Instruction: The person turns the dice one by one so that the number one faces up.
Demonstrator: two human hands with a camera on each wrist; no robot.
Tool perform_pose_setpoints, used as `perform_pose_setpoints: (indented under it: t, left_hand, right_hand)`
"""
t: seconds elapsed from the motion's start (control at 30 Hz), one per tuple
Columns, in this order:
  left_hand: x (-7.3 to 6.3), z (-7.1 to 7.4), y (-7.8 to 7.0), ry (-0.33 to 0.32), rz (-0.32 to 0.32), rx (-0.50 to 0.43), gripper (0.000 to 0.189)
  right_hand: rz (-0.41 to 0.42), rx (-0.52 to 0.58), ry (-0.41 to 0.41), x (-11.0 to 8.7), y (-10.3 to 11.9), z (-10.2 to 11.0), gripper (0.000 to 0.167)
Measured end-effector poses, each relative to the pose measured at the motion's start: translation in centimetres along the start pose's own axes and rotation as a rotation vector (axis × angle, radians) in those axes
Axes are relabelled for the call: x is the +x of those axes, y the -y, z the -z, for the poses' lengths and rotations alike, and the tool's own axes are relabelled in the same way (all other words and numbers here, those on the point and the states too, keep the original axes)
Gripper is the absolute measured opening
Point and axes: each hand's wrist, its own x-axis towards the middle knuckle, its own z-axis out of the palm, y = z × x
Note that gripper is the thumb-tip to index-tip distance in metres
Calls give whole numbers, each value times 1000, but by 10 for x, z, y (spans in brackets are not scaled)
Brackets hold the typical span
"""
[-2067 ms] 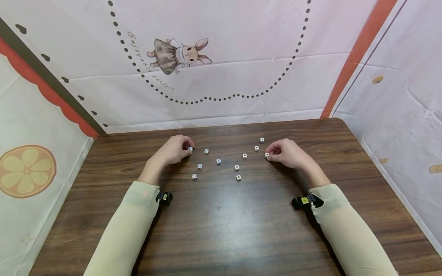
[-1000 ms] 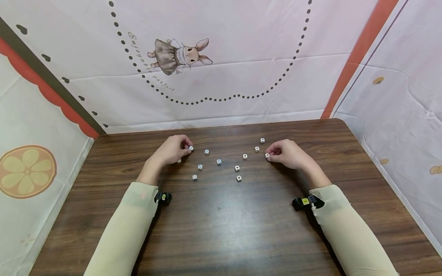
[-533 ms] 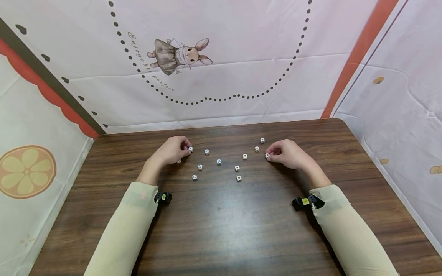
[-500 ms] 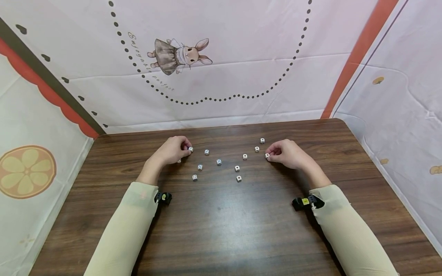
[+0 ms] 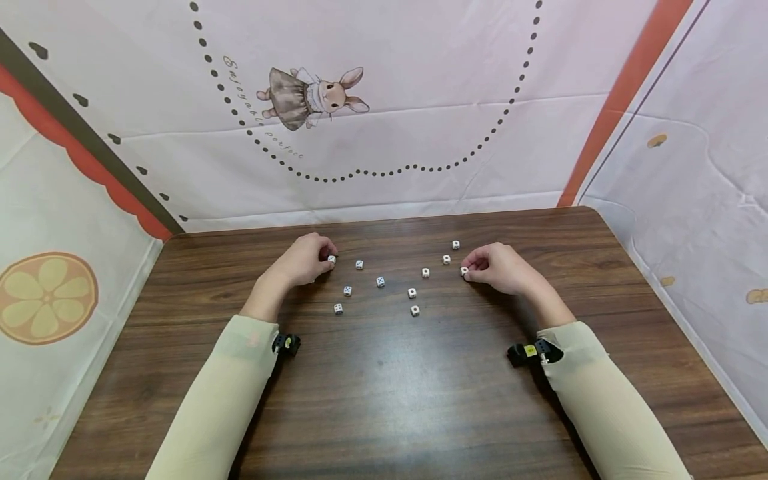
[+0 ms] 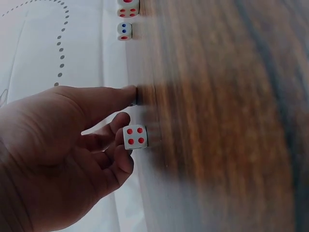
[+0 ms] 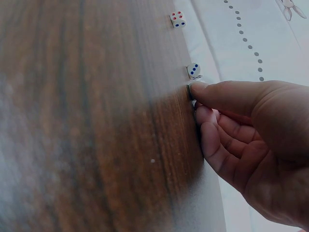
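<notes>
In the head view my left hand (image 5: pixel 300 261) pinches a small white die (image 5: pixel 332 259) between thumb and fingers, close over the table. The left wrist view shows the thumb hiding most of that die; another die with four red pips (image 6: pixel 135 137) stands on the table beside the curled fingers. On the other side, my right hand (image 5: pixel 503 268) pinches a die (image 5: pixel 464 271) whose top face bears one pip. The right thumb covers nearly all of it in the right wrist view, where a die with three blue pips (image 7: pixel 194 70) stands just beyond.
Several dice form a slanting line on the right, including a far one (image 5: pixel 456 245) and a near one (image 5: pixel 415 311), single pips upward. More dice lie left of centre, one (image 5: pixel 380 282) showing five pips. The brown wooden table (image 5: pixel 384 400) meets a printed cloth (image 5: pixel 420 100) behind.
The left fingers have turned their die, so its upper face differs from two seconds ago. That hand shifted slightly, uncovering then mostly covering a die beneath it. The right hand stays still.
</notes>
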Motion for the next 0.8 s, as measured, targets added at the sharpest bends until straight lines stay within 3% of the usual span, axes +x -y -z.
perform_pose_setpoints:
  t: [0.17, 0.43, 0.8]
  left_hand:
    - [1, -1, -1, 3, 24, -4, 14]
    - [3, -3, -1, -15, -10, 10, 8]
    - [-1, 1, -3, -20, 25, -81, 7]
  right_hand:
    - [5, -2, -1, 1, -1, -1, 8]
    - [3, -4, 3, 1, -3, -1, 9]
    - [1, -7, 5, 1, -3, -1, 8]
